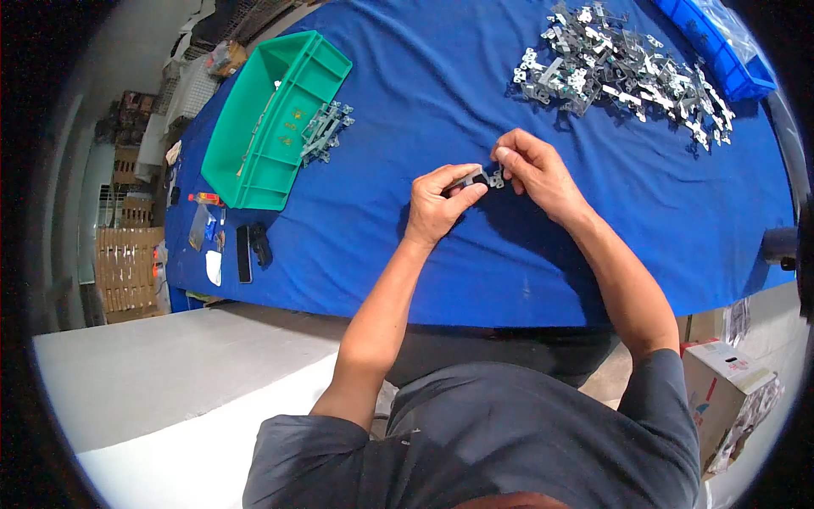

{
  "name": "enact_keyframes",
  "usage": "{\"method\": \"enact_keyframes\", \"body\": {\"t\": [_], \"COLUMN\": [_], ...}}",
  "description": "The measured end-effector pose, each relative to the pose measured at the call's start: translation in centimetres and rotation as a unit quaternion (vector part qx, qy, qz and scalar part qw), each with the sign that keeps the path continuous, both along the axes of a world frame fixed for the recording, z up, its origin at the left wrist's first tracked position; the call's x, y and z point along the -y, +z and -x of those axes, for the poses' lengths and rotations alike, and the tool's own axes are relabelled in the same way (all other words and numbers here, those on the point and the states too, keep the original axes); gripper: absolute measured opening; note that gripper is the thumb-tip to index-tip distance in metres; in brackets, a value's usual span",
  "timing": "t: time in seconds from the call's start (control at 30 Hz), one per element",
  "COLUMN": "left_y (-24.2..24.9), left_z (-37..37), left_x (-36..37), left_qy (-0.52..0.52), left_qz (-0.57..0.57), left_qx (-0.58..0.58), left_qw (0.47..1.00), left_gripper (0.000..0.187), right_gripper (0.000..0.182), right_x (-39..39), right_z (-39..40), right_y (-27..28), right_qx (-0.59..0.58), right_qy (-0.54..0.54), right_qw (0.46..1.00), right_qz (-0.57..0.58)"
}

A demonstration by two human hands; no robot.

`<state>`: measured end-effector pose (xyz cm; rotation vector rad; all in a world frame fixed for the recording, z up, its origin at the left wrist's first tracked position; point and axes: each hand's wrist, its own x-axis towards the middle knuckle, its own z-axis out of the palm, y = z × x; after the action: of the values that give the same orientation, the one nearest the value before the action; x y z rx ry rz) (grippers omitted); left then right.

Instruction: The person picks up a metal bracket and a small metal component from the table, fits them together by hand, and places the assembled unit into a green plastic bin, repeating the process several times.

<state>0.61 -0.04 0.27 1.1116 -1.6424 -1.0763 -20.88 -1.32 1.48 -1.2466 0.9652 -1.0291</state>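
Above the middle of the blue cloth, my left hand (439,199) is closed on a small metal bracket (476,176) with a dark part at its end. My right hand (538,174) pinches at the other end of this small metal piece, its thumb and forefinger close together. The two hands nearly meet, and the fingers cover much of what lies between them. A large heap of similar metal brackets (619,72) lies at the upper right. A smaller pile of brackets (326,131) rests beside the green bin on the left.
The green plastic bin (273,191) stands at the left, and a blue bin (746,81) at the upper right corner. A black phone (244,254) and small packets lie near the left edge. A dark cylinder (778,246) sits at the right edge. A cardboard box (721,382) is below.
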Motion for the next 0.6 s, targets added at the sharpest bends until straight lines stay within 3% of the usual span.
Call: {"method": "enact_keyframes", "body": {"t": [0.1, 0.2, 0.6], "left_y": [0.48, 0.58, 0.34], "left_z": [-0.16, -0.15, -0.24], "left_x": [-0.36, -0.40, -0.18], "left_qy": [0.040, 0.066, 0.033], "left_qz": [-0.028, -0.023, -0.034], "left_qx": [-0.011, -0.045, -0.059], "left_qw": [0.999, 0.997, 0.997], "left_gripper": [0.030, 0.030, 0.030], "right_gripper": [0.018, 0.019, 0.017], "right_x": [0.26, 0.08, 0.00], "right_z": [0.27, 0.45, 0.32], "right_y": [0.06, 0.35, -0.08], "right_qx": [-0.003, -0.081, -0.110], "right_qy": [-0.020, 0.040, 0.064], "right_qw": [0.999, 0.996, 0.992], "right_qz": [-0.031, -0.027, 0.006]}}
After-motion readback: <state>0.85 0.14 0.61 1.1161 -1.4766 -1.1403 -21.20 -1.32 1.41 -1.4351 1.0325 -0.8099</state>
